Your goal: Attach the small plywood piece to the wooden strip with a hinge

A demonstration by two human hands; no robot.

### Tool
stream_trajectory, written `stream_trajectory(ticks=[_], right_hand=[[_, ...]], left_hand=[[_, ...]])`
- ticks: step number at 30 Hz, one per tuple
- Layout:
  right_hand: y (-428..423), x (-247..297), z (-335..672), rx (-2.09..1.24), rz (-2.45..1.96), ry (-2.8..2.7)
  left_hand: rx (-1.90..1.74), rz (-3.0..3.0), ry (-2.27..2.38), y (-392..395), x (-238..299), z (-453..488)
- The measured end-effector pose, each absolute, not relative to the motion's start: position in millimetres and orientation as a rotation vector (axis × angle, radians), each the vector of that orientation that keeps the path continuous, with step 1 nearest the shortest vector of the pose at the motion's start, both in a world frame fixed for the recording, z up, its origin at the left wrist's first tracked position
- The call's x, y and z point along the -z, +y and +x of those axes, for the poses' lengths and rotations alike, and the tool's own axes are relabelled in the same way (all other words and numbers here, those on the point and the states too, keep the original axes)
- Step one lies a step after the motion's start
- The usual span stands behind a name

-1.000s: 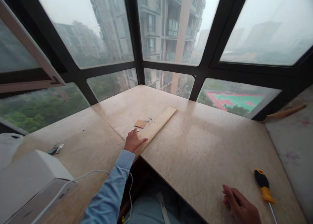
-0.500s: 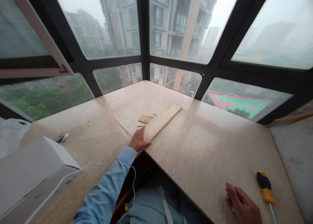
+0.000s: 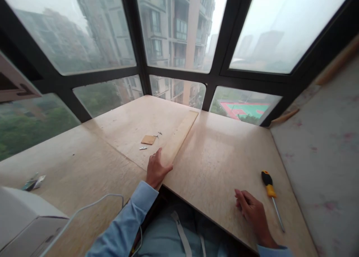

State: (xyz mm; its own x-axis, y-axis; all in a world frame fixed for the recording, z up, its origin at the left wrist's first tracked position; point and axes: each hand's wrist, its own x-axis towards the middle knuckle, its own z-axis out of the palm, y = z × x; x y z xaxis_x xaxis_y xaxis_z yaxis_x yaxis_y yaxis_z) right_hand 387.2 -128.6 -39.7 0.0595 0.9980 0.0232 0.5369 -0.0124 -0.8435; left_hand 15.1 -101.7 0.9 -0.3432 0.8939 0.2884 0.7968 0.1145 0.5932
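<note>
Wooden board [image 3: 182, 135] points long axis toward one o'clock, near end clasped by your left hand [image 3: 157, 171]; your right hand [image 3: 251, 209], at four o'clock from left, curled, contents hidden.

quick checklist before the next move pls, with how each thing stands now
1. Left hand at the near end of the wooden board: ok; how firmly it presses, cannot tell.
2. Board lying flat on the tabletop: ok.
3. Right hand free: cannot tell; its fingers are curled.
4. Screwdriver in hand: not ok; it lies beside the right hand.
5. Small metal plate in sight: ok, near the small brown piece.
</note>
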Motion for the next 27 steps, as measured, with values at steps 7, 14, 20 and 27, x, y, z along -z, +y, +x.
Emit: stream_trajectory(ticks=[7, 14, 20, 27], right_hand=[[-130.1, 33.7, 382.6, -0.931, -1.544, -1.419], [-135.7, 25.1, 401.6, -0.791, -1.495, -1.330], [-115.1, 27.3, 446.1, -0.340, -1.596, -1.252], [-77.7, 43.6, 483.5, -0.034, -1.955, -1.437]], left_hand=[[-1.148, 1.586, 1.996, -90.7, 0.0, 133.7], [-1.016, 1.733, 1.823, -92.3, 6.0, 226.6], [-0.891, 1.817, 1.828, -98.5, 11.3, 270.1], [-0.752, 1.937, 1.868, -104.2, 5.4, 300.6]])
